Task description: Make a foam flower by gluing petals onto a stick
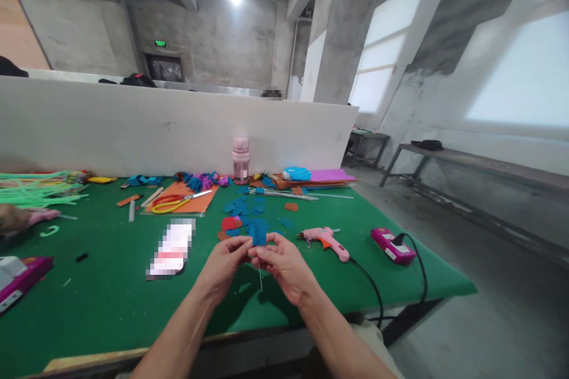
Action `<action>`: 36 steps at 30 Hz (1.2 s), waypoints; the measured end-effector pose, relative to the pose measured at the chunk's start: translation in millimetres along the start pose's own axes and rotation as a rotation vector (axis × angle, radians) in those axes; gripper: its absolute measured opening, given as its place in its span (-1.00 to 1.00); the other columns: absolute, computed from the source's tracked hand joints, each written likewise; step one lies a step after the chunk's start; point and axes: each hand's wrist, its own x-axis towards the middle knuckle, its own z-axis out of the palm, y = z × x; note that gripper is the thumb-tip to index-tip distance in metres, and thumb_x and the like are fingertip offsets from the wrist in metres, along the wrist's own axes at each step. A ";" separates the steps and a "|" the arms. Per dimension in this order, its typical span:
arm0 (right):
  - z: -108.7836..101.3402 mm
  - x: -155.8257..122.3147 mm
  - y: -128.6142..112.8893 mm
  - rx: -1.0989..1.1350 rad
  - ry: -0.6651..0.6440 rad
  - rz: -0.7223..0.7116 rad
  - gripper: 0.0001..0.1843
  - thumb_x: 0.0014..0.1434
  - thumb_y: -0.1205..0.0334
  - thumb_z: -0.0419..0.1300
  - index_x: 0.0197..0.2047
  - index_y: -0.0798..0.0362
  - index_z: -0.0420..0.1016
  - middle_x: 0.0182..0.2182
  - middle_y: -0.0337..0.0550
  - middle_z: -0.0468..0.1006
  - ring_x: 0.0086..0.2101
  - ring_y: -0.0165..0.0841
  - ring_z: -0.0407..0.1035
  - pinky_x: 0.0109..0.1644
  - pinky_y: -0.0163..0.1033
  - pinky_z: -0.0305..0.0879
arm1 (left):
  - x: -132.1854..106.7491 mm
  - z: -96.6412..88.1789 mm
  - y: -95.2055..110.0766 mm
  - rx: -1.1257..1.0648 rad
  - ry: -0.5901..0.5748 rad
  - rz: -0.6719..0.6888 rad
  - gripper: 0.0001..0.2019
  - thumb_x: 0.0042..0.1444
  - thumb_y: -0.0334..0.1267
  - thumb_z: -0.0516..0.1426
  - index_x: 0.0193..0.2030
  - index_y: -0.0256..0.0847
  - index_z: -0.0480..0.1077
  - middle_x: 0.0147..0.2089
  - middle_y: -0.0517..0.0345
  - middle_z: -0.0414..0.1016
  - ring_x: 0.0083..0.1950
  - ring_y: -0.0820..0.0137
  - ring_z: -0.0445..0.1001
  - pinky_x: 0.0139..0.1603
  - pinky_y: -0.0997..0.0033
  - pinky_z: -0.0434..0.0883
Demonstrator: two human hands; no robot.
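Observation:
My left hand (224, 265) and my right hand (284, 266) meet above the green table (111, 302), fingers pinched together on a blue felt flower (258, 232) with a thin wire stem (260, 277) hanging down between them. Loose blue felt pieces (242, 208) and a red piece (229, 224) lie just beyond the hands. A pink glue gun (326, 239) rests to the right of my right hand, its black cord running off the table edge.
Yellow-handled scissors (171, 201) lie on an orange sheet (201, 201). A pink bottle (240, 159) stands by the white partition (133, 124). A magenta box (393, 246) is at right, green strips (31, 189) and another person's hand (13, 218) at left.

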 end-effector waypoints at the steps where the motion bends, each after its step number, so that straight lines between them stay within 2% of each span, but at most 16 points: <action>1: -0.1 0.0 -0.5 0.000 -0.003 0.004 -0.65 -0.19 0.21 0.33 -0.32 0.10 0.32 -0.41 -0.13 0.56 -0.49 -0.47 0.39 -0.27 -0.31 0.27 | -0.2 -0.2 0.4 -0.011 -0.006 -0.002 -0.75 -0.14 -0.17 0.22 -0.33 -0.28 0.50 -0.38 0.05 0.51 -0.35 0.42 0.42 -0.25 0.44 0.33; 6: 0.5 -1.3 -1.7 0.028 -0.017 0.028 -0.67 -0.17 0.25 0.33 -0.33 0.11 0.32 -0.43 -0.15 0.56 -0.50 -0.50 0.38 -0.29 -0.33 0.26 | -0.1 -1.3 0.3 -0.074 -0.030 -0.006 -0.78 -0.11 -0.21 0.21 -0.32 -0.28 0.50 -0.37 0.05 0.51 -0.34 0.42 0.42 -0.23 0.45 0.32; 13: -0.6 -3.3 -1.9 0.047 -0.023 0.043 -0.66 -0.18 0.26 0.33 -0.34 0.10 0.29 -0.44 -0.15 0.56 -0.52 -0.49 0.38 -0.31 -0.34 0.25 | -0.4 1.0 -0.4 -0.116 -0.026 -0.030 -0.79 -0.13 -0.20 0.22 -0.36 -0.29 0.51 -0.49 0.13 0.46 -0.42 0.50 0.37 -0.34 0.54 0.30; 20: -2.4 -1.1 0.3 0.042 -0.044 0.055 -0.67 -0.16 0.27 0.32 -0.30 0.12 0.32 -0.45 -0.15 0.55 -0.51 -0.50 0.37 -0.32 -0.35 0.25 | -0.6 1.2 0.3 -0.175 -0.042 -0.030 -0.76 -0.09 -0.21 0.20 -0.31 -0.34 0.49 -0.56 0.16 0.38 -0.50 0.54 0.31 -0.45 0.57 0.28; 28: -3.9 -0.9 2.2 0.033 -0.047 0.066 -0.69 -0.13 0.30 0.31 -0.26 0.17 0.41 -0.43 -0.13 0.56 -0.50 -0.52 0.37 -0.30 -0.37 0.26 | -2.0 1.8 2.8 -0.169 -0.021 -0.032 -0.79 -0.13 -0.24 0.22 -0.34 -0.31 0.50 -0.46 0.11 0.46 -0.41 0.49 0.36 -0.33 0.54 0.31; 36: -0.7 -0.9 3.6 0.055 -0.048 0.080 -0.70 -0.14 0.31 0.31 -0.29 0.17 0.39 -0.44 -0.13 0.56 -0.52 -0.51 0.38 -0.32 -0.36 0.26 | -2.2 -0.4 0.4 -0.213 -0.029 -0.046 -0.84 -0.11 -0.26 0.21 -0.41 -0.34 0.46 -0.57 0.20 0.36 -0.50 0.57 0.30 -0.42 0.58 0.28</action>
